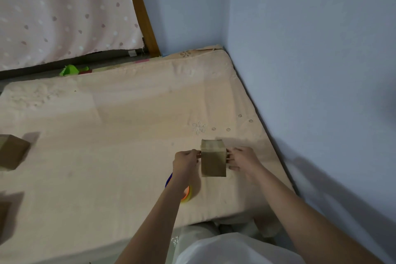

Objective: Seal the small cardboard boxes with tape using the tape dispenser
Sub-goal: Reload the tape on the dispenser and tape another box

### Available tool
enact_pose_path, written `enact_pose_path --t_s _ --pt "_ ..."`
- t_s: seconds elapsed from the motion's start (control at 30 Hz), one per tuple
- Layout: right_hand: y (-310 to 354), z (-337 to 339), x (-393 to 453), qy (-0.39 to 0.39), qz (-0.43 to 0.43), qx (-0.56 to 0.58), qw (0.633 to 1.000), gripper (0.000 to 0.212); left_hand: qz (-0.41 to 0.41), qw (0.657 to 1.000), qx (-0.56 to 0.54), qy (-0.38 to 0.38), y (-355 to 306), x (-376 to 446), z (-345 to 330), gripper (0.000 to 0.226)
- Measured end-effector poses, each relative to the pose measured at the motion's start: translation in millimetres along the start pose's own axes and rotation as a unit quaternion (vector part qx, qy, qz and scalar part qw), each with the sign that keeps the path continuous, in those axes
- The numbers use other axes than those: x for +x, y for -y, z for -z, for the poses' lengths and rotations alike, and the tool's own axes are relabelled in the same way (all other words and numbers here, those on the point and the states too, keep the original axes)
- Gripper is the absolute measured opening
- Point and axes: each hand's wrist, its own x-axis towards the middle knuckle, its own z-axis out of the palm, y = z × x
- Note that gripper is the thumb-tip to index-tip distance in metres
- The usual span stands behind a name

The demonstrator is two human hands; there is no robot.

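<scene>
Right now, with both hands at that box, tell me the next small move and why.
Probably free the left hand and reach back for the tape dispenser, which lies under that forearm. Both hands flank the small cardboard box standing on the mattress, the right hand touching its side, and neither holds tape.

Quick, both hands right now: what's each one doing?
Left hand: fingers against the small cardboard box's left side; grip cannot be told.
Right hand: open, fingers spread at the box's right side.
</scene>
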Motion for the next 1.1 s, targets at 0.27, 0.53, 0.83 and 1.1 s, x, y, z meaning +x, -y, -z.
enact_pose_path --t_s 0.27,0.53,0.83,1.1 --pt "0.9 4.8 -6.1 0.022 0.000 -0.029 0.999 0.026 -0.024 0.999 -0.034 0.028 19.6 1.5 2.4 0.020" --pt "-28.7 1.5 -2.5 0.028 -0.030 -0.038 0.998 0.017 0.050 0.995 -0.089 0.011 45.5 -14.1 -7.0 0.015" --pt "-30.7 -1.7 1.3 0.024 -0.011 -0.013 1.000 0.012 0.085 0.987 -0.131 0.026 43.1 -20.9 -10.3 0.019" --pt "-35.6 -12.3 6.5 -0.034 -0.004 -0.049 0.998 0.016 0.042 0.996 -0.063 -0.055 48.0 -16.7 -25.5 0.011"
